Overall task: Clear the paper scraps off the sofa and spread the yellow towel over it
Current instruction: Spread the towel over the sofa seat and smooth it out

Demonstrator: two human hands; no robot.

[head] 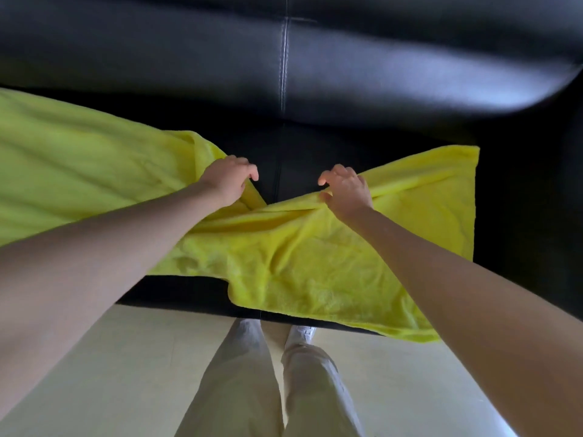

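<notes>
The towel (299,253) lies rumpled across the sofa (347,74) seat, its near edge hanging over the front. Left hand (228,181) and right hand (345,190) each pinch its far edge. No writing is readable.

Fluffy matt cloth towel (299,247) on glossy (leather-like, stitched) sofa (378,74).

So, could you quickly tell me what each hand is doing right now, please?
Left hand: closed on the yellow towel.
Right hand: closed on the same towel's edge.
</notes>
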